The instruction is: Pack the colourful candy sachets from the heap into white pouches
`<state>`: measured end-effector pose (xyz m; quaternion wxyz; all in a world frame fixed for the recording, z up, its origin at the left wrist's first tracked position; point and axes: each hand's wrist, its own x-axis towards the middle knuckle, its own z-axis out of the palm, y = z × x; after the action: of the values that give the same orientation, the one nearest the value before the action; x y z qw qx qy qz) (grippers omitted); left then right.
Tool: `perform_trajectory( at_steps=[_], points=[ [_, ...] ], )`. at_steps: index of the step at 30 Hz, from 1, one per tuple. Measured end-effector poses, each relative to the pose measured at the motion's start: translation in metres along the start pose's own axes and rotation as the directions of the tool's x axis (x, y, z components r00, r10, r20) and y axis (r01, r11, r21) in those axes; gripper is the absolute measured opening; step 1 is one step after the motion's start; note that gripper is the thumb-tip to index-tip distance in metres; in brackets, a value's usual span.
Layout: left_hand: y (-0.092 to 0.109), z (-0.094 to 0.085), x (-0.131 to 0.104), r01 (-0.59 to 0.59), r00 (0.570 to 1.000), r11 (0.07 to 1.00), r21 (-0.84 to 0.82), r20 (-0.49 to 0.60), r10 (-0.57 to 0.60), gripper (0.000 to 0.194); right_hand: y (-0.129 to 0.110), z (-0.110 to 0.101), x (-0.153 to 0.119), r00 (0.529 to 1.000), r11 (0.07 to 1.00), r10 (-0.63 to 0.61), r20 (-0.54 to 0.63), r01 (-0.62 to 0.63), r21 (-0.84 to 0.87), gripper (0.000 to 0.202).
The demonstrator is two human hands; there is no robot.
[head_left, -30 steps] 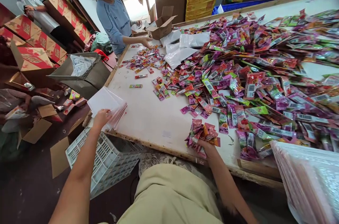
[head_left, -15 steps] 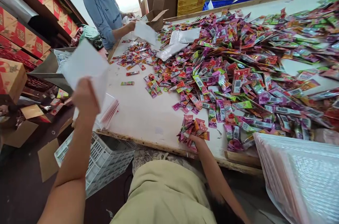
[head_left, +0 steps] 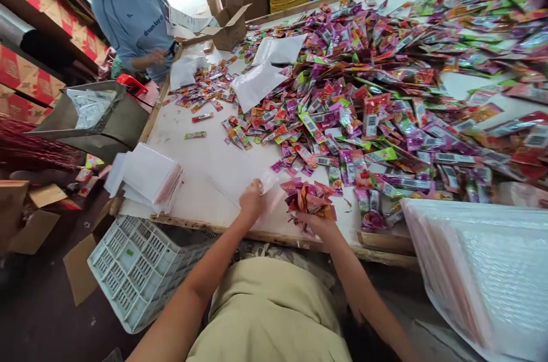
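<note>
My left hand point(head_left: 251, 200) is closed on the edge of a white bubble mailer point(head_left: 229, 173), which is smeared by motion over the table's front part. Just to the right, my right hand point(head_left: 315, 224) grips a bunch of small shiny snack packets point(head_left: 309, 197), purple, red and orange, that fan out above the fingers. The mailer's opening lies close to this bunch; whether they touch I cannot tell. A large heap of similar loose packets point(head_left: 363, 105) spreads behind both hands. Two more white mailers point(head_left: 259, 83) rest on the heap's left side.
A stack of mailers point(head_left: 149, 176) lies at the table's left corner, another point(head_left: 492, 270) at the right front. A white plastic crate point(head_left: 132, 259) stands below the table edge. Across the table are a person in blue point(head_left: 132, 19), an open carton point(head_left: 231, 22) and a grey bin point(head_left: 98, 116).
My left hand has swung from the far left to the table's front middle, bringing the mailer beside my right hand. The right hand still grips its bunch. The person opposite has lowered a hand.
</note>
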<state>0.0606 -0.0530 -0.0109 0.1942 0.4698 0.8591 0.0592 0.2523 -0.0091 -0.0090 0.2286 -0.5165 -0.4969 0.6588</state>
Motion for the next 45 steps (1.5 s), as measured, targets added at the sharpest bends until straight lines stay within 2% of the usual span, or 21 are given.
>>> perform_trajectory(
  at_steps=[2,3,5,6,7,10,12,13,15,17,20,22,25,29,33,37,42,45],
  points=[
    [0.003,0.000,-0.001,-0.010,0.999,0.998,-0.061,0.031,0.012,0.035,-0.010,0.005,0.005,0.984,0.960,-0.172,0.050,0.179,-0.214,0.025],
    [0.002,-0.001,0.000,-0.016,0.998,0.995,-0.102,0.053,0.021,0.043,-0.014,0.009,0.009,0.953,0.899,-0.296,0.065,0.301,-0.318,0.028],
    [-0.003,-0.005,0.005,-0.004,0.995,0.974,-0.225,0.092,0.026,0.055,-0.016,0.019,0.016,0.864,0.714,-0.494,0.100,0.469,-0.520,0.041],
    [-0.007,-0.007,0.009,0.009,0.994,0.959,-0.284,0.105,0.022,0.054,-0.015,0.025,0.019,0.834,0.622,-0.537,0.125,0.491,-0.610,0.047],
    [-0.011,-0.009,0.014,0.030,0.993,0.940,-0.341,0.118,0.011,0.048,-0.013,0.029,0.021,0.824,0.543,-0.547,0.150,0.485,-0.686,0.049],
    [-0.022,-0.012,0.034,0.102,0.991,0.845,-0.524,0.128,-0.041,0.024,-0.006,0.038,0.023,0.842,0.360,-0.503,0.195,0.409,-0.839,0.040],
    [-0.022,-0.013,0.045,0.115,0.993,0.767,-0.631,0.101,-0.066,0.020,-0.003,0.042,0.021,0.843,0.271,-0.484,0.233,0.398,-0.876,0.034],
    [-0.021,-0.015,0.048,0.095,0.995,0.747,-0.658,0.072,-0.064,0.020,-0.003,0.043,0.020,0.838,0.235,-0.480,0.258,0.407,-0.883,0.033],
    [-0.014,-0.022,0.047,0.010,1.000,0.782,-0.623,-0.014,-0.024,0.020,-0.006,0.045,0.018,0.825,0.178,-0.475,0.305,0.430,-0.885,0.034],
    [-0.004,-0.033,0.039,-0.080,0.995,0.843,-0.532,-0.088,0.039,0.019,-0.014,0.047,0.020,0.831,0.151,-0.456,0.318,0.425,-0.893,0.033],
    [0.011,-0.046,0.022,-0.171,0.983,0.910,-0.377,-0.131,0.130,0.026,-0.033,0.044,0.031,0.904,0.200,-0.353,0.239,0.323,-0.925,0.037],
    [0.018,-0.051,0.012,-0.182,0.981,0.946,-0.269,-0.118,0.155,0.033,-0.046,0.042,0.042,0.954,0.249,-0.252,0.163,0.227,-0.942,0.046],
    [0.024,-0.051,0.004,-0.138,0.988,0.976,-0.167,-0.089,0.125,0.037,-0.059,0.044,0.056,0.982,0.289,-0.168,0.090,0.137,-0.947,0.046],
    [0.035,-0.053,0.009,-0.108,0.992,0.988,-0.109,-0.080,0.099,0.034,-0.058,0.059,0.056,0.984,0.301,-0.174,0.021,0.074,-0.951,0.038],
    [0.051,-0.061,0.024,-0.153,0.985,0.987,0.049,-0.070,0.156,0.031,-0.050,0.076,0.048,0.972,0.249,-0.236,0.005,0.065,-0.966,0.023],
    [0.059,-0.068,0.035,-0.229,0.973,0.951,0.207,0.009,0.232,0.026,-0.048,0.083,0.046,0.962,0.162,-0.268,0.049,0.095,-0.982,0.030],
    [0.065,-0.071,0.041,-0.254,0.965,0.916,0.312,0.023,0.260,0.023,-0.051,0.090,0.045,0.955,0.061,-0.282,0.092,0.113,-0.992,0.034],
    [0.067,-0.074,0.041,-0.293,0.955,0.890,0.350,0.057,0.293,0.020,-0.058,0.089,0.047,0.963,0.054,-0.252,0.099,0.116,-0.992,0.032]
  ],
)
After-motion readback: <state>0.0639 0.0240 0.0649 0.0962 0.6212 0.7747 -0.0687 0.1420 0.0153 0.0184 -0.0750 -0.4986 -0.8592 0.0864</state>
